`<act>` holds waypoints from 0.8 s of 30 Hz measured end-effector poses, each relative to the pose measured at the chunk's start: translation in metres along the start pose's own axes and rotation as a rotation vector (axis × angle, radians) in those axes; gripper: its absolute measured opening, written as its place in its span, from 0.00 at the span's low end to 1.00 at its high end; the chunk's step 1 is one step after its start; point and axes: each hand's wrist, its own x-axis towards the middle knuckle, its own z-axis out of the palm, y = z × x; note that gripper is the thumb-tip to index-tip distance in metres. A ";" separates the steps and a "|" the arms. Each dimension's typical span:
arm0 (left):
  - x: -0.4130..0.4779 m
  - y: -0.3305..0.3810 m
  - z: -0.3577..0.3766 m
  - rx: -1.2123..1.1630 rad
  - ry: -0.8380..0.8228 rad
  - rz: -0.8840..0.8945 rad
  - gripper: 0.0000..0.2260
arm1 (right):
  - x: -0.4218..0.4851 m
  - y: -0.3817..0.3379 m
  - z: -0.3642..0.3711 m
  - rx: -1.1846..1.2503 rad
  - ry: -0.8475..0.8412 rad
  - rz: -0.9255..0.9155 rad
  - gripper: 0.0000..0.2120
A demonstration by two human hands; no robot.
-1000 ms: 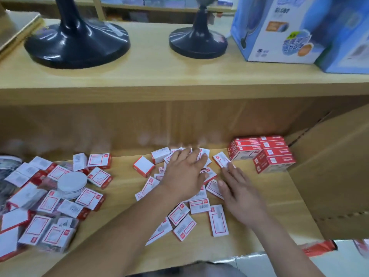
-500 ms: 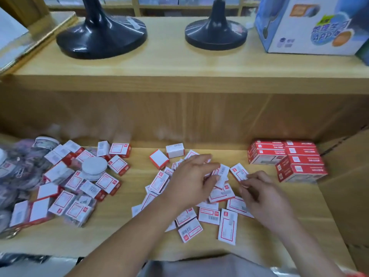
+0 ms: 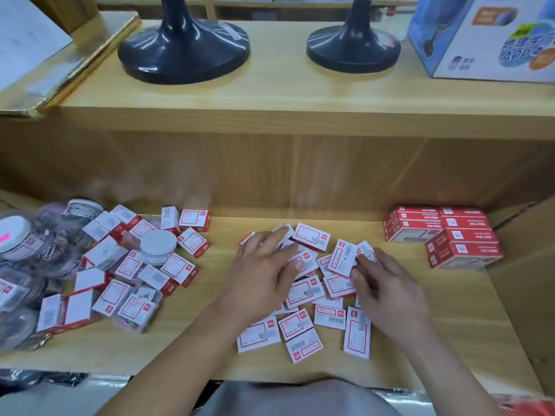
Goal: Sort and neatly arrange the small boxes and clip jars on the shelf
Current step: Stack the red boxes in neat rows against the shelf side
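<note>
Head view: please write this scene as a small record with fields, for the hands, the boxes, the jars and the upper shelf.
left hand: open, fingers lying on the middle boxes
right hand: pinches one tilted box
red stack: tidy, right back corner of the shelf
left pile: boxes and jars mixed, one white-lidded jar among them
upper shelf: two dark stands, a blue carton

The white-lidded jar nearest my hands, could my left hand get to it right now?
Probably yes: the jar stands with its lid uncovered, and only low loose boxes lie between it and the left hand.
</note>
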 end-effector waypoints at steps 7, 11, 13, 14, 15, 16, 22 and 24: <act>0.037 -0.033 -0.026 0.022 -0.278 -0.213 0.21 | 0.004 -0.018 -0.015 0.010 0.010 0.042 0.14; 0.057 -0.023 -0.026 0.177 -0.329 -0.194 0.19 | 0.013 -0.061 -0.018 0.116 0.041 -0.088 0.10; 0.058 -0.020 -0.029 0.183 -0.294 -0.211 0.18 | 0.014 -0.083 -0.012 0.267 -0.029 -0.108 0.09; 0.054 -0.020 -0.033 0.163 -0.254 -0.204 0.18 | 0.014 -0.094 -0.010 0.293 -0.034 -0.126 0.10; 0.047 -0.020 -0.038 0.129 -0.196 -0.190 0.19 | 0.014 -0.103 -0.009 0.300 -0.036 -0.153 0.10; 0.039 -0.021 -0.045 0.099 -0.129 -0.176 0.20 | 0.014 -0.113 -0.008 0.312 -0.046 -0.174 0.10; -0.020 -0.074 -0.114 0.210 0.186 -0.248 0.20 | 0.021 -0.170 0.012 0.469 -0.171 -0.240 0.07; -0.032 -0.101 -0.135 0.280 0.231 -0.350 0.19 | 0.022 -0.190 0.022 0.500 -0.202 -0.269 0.07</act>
